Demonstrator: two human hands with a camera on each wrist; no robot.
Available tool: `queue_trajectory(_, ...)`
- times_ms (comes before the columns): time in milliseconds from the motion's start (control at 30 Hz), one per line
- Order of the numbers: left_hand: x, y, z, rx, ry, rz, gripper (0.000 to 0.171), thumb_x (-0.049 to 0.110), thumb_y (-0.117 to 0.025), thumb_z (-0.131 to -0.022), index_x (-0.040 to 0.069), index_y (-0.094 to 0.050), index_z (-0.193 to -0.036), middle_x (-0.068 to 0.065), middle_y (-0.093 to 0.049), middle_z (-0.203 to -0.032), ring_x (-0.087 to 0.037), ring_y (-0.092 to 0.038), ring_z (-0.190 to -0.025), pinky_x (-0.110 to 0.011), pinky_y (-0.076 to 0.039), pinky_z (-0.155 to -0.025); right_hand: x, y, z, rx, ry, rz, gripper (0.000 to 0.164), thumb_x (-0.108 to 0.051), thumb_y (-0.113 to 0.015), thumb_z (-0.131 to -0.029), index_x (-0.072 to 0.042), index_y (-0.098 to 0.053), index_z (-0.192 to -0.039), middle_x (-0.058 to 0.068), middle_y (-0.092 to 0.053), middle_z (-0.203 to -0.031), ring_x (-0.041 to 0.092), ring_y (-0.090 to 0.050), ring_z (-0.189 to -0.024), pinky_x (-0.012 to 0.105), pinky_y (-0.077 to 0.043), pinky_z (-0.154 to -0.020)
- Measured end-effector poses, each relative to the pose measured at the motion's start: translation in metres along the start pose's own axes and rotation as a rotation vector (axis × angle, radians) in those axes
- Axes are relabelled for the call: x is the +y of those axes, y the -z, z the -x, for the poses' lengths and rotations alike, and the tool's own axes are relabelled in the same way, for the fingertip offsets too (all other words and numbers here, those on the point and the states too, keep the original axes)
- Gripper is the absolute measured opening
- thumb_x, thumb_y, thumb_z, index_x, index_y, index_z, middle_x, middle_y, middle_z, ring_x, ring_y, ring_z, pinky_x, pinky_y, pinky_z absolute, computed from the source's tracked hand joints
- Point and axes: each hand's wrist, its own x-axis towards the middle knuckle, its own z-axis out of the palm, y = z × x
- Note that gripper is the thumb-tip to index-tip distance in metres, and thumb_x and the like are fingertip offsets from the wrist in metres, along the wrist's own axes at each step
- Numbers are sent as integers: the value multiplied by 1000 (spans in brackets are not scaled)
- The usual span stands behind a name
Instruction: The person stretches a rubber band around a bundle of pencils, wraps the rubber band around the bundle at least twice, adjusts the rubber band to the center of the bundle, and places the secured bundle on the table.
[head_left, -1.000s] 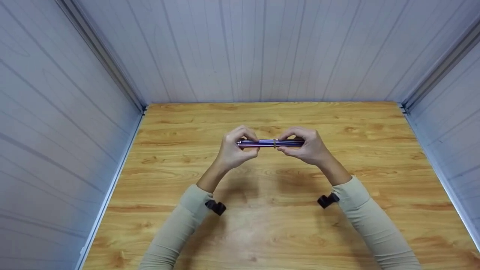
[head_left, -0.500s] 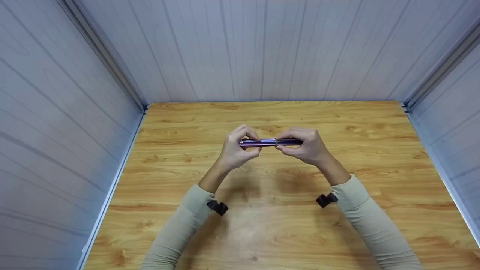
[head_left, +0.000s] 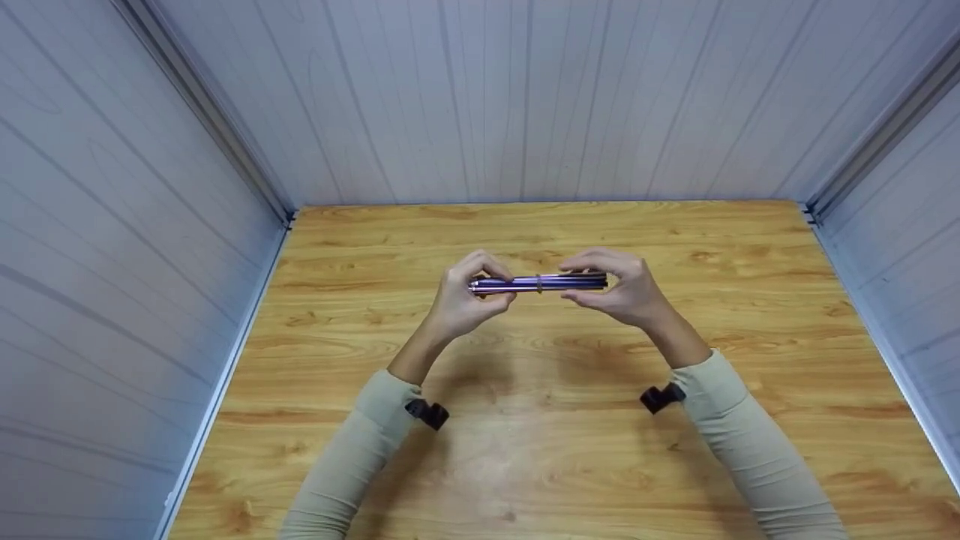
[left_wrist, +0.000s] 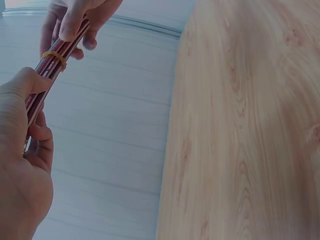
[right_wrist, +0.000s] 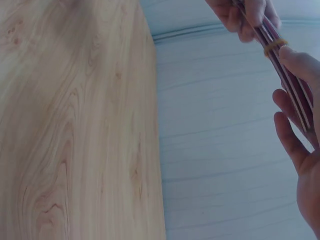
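A slim bundle of pencils (head_left: 559,282), dark purple with pale glints, lies level in the air between both hands in the head view. Around its middle runs a yellowish rubber band (head_left: 538,283). My left hand (head_left: 463,294) pinches the left part between thumb and fingers. At the other end, the thumb and fingers of my right hand (head_left: 628,289) stand apart above and below the bundle, with small gaps showing. White lettering marks the pencils (left_wrist: 46,70) in the left wrist view. In the right wrist view, the right thumb (right_wrist: 296,60) overlaps the bundle near the band; contact is unclear.
A wood-grain tabletop (head_left: 517,450) extends beneath the hands. Pale panels enclose it: a back wall (head_left: 487,105), a left wall (head_left: 112,262) and a right wall (head_left: 900,225). Black wrist mounts (head_left: 427,414) project from the sleeves.
My right hand has loosened its pinch, its thumb and fingers spreading off the bundle and shifting slightly right. The left hand has moved a little left with the pencils, so the band shows fully.
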Motion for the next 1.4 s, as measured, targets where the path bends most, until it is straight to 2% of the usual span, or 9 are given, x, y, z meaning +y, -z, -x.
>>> queue_trajectory(200,2,4,0,18,7,20,18,-9,-85,-89,-6,-74,-104,-26,-73,-109,-8,-69,-102,-18,-60,-81,0,10,2,1,-19,-69,37,20,-90,-79,5,-85,-112,29,-79,-101,-4,-73,-95,11,-57,-79)
queue_trajectory(300,2,3,0,27,-12,-14,18,-8,-84,-88,-5,-73,-101,-25,-72,-108,-9,-67,-102,-19,-57,-82,0,10,2,-3,-36,-60,33,19,-90,-81,5,-86,-110,28,-80,-96,-7,-69,-86,13,-52,-69)
queue_trajectory(467,1,1,0,31,-72,-91,17,-7,-85,-86,-4,-70,-96,-23,-71,-105,-14,-65,-97,-21,-55,-79,1,8,6,5,-61,-34,34,23,-87,-80,6,-86,-110,31,-81,-95,-6,-69,-83,17,-48,-62)
queue_trajectory(600,-1,2,-1,-4,-111,-137,17,-8,-84,-88,-2,-73,-98,-20,-72,-106,-21,-67,-96,-25,-57,-80,3,9,10,10,-76,-17,33,22,-85,-82,5,-86,-109,28,-81,-96,-4,-67,-81,17,-48,-63)
queue_trajectory(767,-5,6,-1,-34,-110,-159,21,-11,-83,-87,1,-77,-103,-18,-74,-108,-26,-70,-99,-24,-59,-84,7,11,16,27,-113,-9,32,23,-85,-82,6,-86,-109,28,-81,-96,-4,-67,-82,11,-50,-70)
queue_trajectory(967,-11,6,-5,16,-97,-179,20,-10,-82,-85,-1,-77,-102,-19,-74,-105,-26,-71,-98,-21,-57,-86,10,12,13,42,-173,-32,29,21,-85,-85,6,-85,-109,29,-81,-99,-3,-74,-91,12,-58,-78)
queue_trajectory(1100,-13,3,-9,39,-93,-218,19,-10,-78,-86,-2,-74,-103,-21,-71,-107,-29,-69,-101,-24,-56,-88,12,12,9,57,-240,-48,25,18,-85,-88,5,-86,-109,20,-84,-103,-2,-75,-92,14,-60,-79)
queue_trajectory(1233,-17,-1,-13,31,-54,-230,19,-11,-71,-88,-3,-70,-105,-24,-65,-112,-29,-64,-105,-26,-55,-90,15,12,6,61,-287,-51,23,15,-84,-91,4,-86,-112,12,-86,-106,-1,-76,-94,15,-61,-81)
queue_trajectory(1400,-23,-2,-14,29,-35,-229,19,-11,-68,-87,-5,-68,-105,-26,-64,-113,-32,-63,-107,-28,-54,-92,22,10,4,63,-330,-49,22,14,-83,-92,4,-86,-112,18,-84,-105,-1,-76,-94,14,-61,-83)
